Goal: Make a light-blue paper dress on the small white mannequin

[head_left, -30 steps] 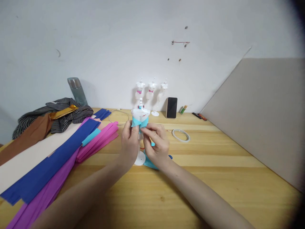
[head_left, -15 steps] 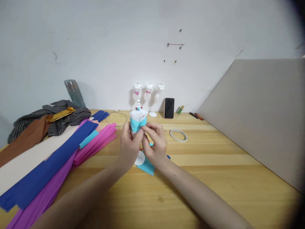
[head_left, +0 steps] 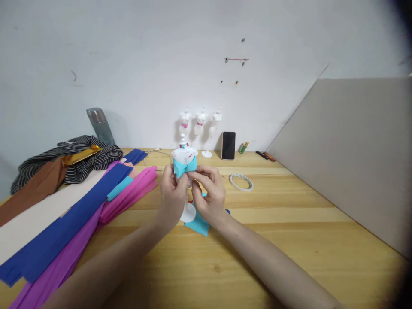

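Observation:
A small white dress form (head_left: pixel 184 153) stands upright over the table, tilted a little, with its round base (head_left: pixel 188 213) showing below my hands. Turquoise crepe paper (head_left: pixel 186 166) wraps its chest. My left hand (head_left: pixel 172 194) closes around the form's waist from the left, its thumb at the paper's lower edge. From the right, the thumb and fingers of my right hand (head_left: pixel 210 191) pinch at the lower right edge of the paper; the fingertips partly hide the spot. Beneath, a turquoise crepe paper strip (head_left: pixel 198 226) lies on the table.
Three more dress forms (head_left: pixel 200 122) stand at the back wall, near a phone (head_left: pixel 228 146). A tape roll (head_left: pixel 241 183) lies to the right. At left are crepe paper strips (head_left: pixel 74 216), striped cloth (head_left: pixel 77 152) and a bottle (head_left: pixel 100 124). A partition (head_left: pixel 347 150) borders the right side.
The dress form has shifted slightly left and turned a little, showing more of its back, stem and base. Both hands keep nearly the same place on it.

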`<state>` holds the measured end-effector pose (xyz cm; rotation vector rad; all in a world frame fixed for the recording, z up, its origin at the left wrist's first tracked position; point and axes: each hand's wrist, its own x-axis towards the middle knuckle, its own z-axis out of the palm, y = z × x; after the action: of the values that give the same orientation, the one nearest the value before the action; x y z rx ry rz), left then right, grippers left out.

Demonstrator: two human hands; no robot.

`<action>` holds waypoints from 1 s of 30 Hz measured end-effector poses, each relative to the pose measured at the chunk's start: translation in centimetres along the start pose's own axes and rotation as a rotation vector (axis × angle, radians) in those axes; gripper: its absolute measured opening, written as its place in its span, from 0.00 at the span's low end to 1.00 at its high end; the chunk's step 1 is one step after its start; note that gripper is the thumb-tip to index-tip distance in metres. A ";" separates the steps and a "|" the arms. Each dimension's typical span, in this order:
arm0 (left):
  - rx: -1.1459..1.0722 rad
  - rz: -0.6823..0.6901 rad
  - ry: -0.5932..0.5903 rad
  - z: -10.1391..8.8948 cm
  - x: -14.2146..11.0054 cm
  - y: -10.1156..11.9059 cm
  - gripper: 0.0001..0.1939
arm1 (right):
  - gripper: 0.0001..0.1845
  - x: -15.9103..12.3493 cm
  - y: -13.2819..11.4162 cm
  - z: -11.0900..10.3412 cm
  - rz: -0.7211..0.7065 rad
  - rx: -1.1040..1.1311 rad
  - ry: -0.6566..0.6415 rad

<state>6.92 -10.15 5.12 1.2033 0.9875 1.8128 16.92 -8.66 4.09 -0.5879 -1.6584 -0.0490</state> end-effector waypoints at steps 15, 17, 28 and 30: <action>-0.026 -0.028 -0.037 0.3 0.1 0.7 0.10 | 0.11 1.9 -0.6 -1.2 0.014 0.010 0.078; -0.042 -0.022 -0.052 0.4 0.1 0.4 0.15 | 0.11 2.8 -1.0 -1.6 -0.001 -0.032 0.070; 0.050 -0.020 -0.046 0.4 -0.8 -0.4 0.25 | 0.12 3.7 -2.2 -2.5 0.011 -0.225 -0.065; 0.041 -0.020 -0.048 0.4 -0.7 -0.5 0.25 | 0.11 3.6 -2.1 -2.3 0.017 -0.239 -0.056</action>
<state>7.61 -10.51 4.53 1.2517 1.0111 1.7481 18.03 -10.08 8.48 -0.7896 -1.7145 -0.2222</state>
